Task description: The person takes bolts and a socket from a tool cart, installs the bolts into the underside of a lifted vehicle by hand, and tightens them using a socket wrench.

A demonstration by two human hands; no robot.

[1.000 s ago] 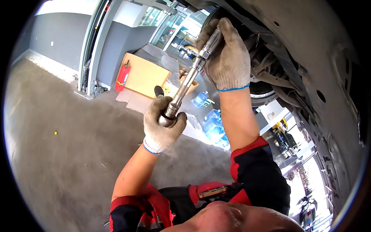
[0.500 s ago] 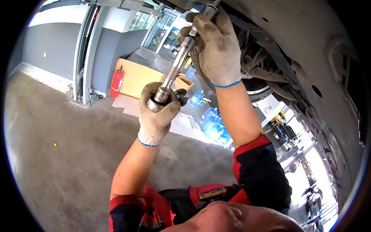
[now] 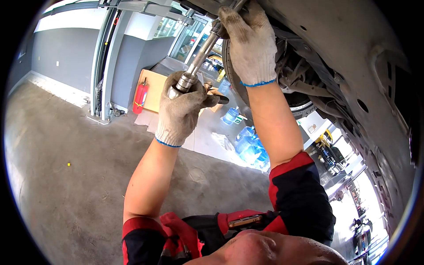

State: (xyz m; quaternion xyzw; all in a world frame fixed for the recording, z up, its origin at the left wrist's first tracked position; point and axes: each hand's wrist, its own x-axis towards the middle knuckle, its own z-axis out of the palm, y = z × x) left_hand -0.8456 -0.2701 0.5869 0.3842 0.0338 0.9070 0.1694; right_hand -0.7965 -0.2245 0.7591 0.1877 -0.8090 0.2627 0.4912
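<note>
My left hand (image 3: 179,108), in a soiled white knit glove with a blue cuff edge, is closed around the chrome head of a ratchet wrench (image 3: 174,92). A dark handle end sticks out to the right of its fingers. From the head a long chrome extension bar (image 3: 203,52) with a knurled section runs up and to the right. My right hand (image 3: 254,48), gloved alike, grips the bar's upper part close to the car's underside (image 3: 335,39). The bar's far end goes out of view at the top edge, so what it meets is hidden.
A wheel (image 3: 236,75) and suspension parts (image 3: 304,84) are beside my right forearm. On the left stand a lift post (image 3: 106,66) and a red fire extinguisher (image 3: 140,96). A cardboard box (image 3: 151,90) and blue water jugs (image 3: 251,145) are on the floor beyond.
Both hands and the wrench with its bar have moved up in view, the left hand more. The bar's upper part now reaches further past the top edge. Both grips stay closed.
</note>
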